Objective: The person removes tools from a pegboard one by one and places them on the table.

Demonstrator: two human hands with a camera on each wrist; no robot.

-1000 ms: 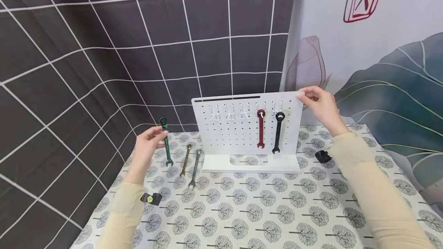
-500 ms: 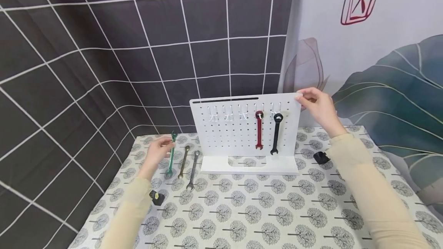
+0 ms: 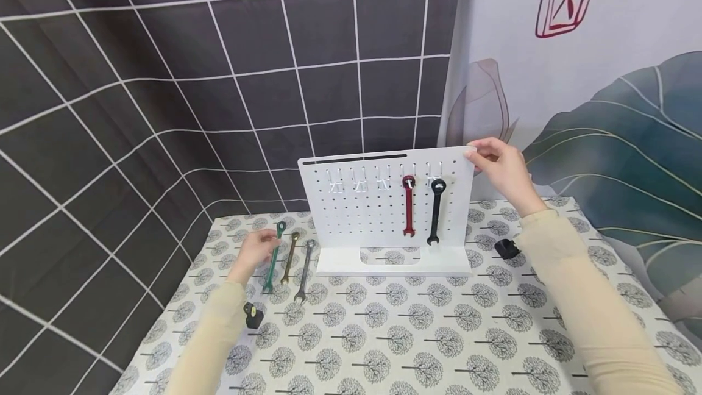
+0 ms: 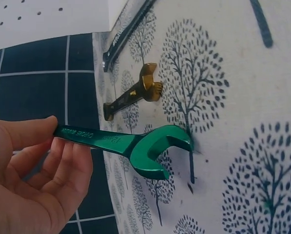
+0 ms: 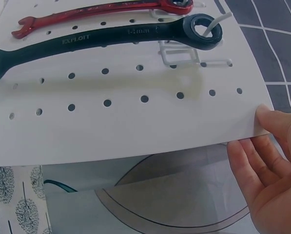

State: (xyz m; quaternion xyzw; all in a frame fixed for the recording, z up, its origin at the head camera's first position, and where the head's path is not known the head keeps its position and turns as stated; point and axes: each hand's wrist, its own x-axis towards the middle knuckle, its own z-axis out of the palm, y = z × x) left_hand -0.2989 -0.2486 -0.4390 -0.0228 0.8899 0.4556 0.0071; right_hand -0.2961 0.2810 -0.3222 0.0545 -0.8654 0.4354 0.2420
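My left hand [image 3: 256,253] pinches a green combination wrench [image 3: 272,266] between thumb and fingers, near its ring end. In the left wrist view the wrench's open end [image 4: 155,151] is low at the tablecloth; whether it touches is unclear. Beside it lie a gold wrench [image 3: 289,259] and a silver wrench [image 3: 304,273]. My right hand [image 3: 506,174] grips the upper right corner of a white pegboard [image 3: 373,218], thumb on the front face and fingers behind. A red wrench [image 3: 408,209] and a black wrench [image 5: 101,39] hang by their rings from its hooks.
Several white hooks [image 3: 359,181] to the left on the pegboard hold nothing. The board's base [image 3: 446,261] stands on a tree-print tablecloth [image 3: 400,340]. A dark grid-patterned curtain [image 3: 263,102] hangs behind and to the left.
My left hand has lowered the green wrench and moved it right, from above the cloth to beside the gold wrench. The right hand keeps its grip on the board's corner.
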